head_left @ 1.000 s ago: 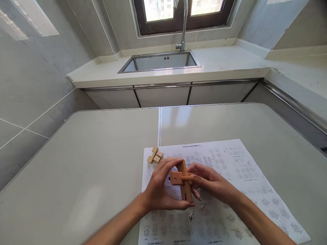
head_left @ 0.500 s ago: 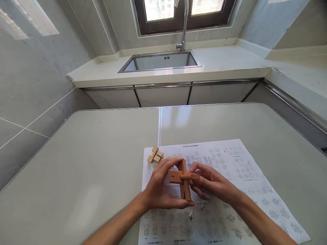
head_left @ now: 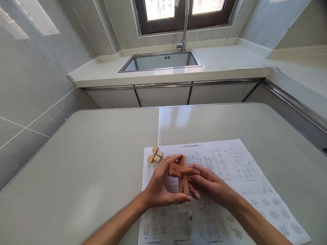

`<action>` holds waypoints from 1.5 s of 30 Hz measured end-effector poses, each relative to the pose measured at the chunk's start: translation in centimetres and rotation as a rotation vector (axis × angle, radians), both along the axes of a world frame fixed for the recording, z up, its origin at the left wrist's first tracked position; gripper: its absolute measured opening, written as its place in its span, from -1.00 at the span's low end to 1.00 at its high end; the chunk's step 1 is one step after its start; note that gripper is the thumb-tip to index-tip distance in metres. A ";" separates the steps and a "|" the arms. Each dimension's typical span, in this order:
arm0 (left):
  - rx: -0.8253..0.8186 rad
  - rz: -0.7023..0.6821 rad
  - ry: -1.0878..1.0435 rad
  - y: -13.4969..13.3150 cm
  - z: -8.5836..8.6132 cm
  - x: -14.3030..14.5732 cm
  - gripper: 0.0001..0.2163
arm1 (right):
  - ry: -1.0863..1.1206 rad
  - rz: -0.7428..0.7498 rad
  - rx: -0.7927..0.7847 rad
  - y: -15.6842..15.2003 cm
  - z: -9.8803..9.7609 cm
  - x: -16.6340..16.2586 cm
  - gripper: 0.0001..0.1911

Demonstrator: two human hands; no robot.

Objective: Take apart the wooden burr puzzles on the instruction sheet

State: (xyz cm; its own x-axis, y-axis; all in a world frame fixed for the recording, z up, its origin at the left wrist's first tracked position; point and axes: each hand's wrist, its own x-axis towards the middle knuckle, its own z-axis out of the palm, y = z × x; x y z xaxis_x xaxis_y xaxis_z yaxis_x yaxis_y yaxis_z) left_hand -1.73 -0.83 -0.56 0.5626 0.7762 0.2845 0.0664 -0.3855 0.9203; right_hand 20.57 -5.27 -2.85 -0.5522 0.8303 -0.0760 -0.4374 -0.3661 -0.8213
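"State of hands?"
"Left hand (head_left: 160, 185), curved wide, clamped the blocks (head_left: 182, 173) end to end above the sheet (head_left: 224, 162). Right hand (head_left: 214, 183) curled at their side; whether it gripped, I couldn't tell."
"Risk?"
"Judged: a slack left thumb could have dropped them."

Over by the sink (head_left: 160, 69), my landmark here, a tall chrome faucet (head_left: 185, 30) rises from the pale counter (head_left: 230, 56) just behind it. Above and beyond the sink, daylight glares through a dark-framed window (head_left: 206, 19). Grey cabinet fronts (head_left: 163, 95) run below it; nearer me than the sink spreads a glossy, pale table (head_left: 114, 136), seamed lengthwise. Left of the sink, the grey tiled wall (head_left: 38, 75) catches bright reflections.
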 end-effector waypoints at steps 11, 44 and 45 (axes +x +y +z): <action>-0.425 -0.110 -0.168 -1.7 -0.2 0.7 -0.01 | -0.071 -0.008 0.012 -0.1 0.7 -0.5 -0.69; -0.411 -0.244 -0.322 -0.8 -0.6 0.9 0.06 | -0.023 0.024 0.000 -0.3 -0.2 -0.9 -0.64; -0.418 -0.227 -0.322 -0.8 -0.7 0.9 0.06 | -0.023 0.017 -0.002 -0.2 -0.1 -0.9 -0.65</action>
State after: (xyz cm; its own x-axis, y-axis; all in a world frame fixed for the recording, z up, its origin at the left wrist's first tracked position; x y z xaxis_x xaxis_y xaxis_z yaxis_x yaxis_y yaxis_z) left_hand -0.84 -1.63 -1.30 0.6641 0.7294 0.1640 -0.2843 0.0435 0.9577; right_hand 19.67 -5.52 -2.96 -0.5643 0.8206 -0.0905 -0.4118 -0.3748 -0.8307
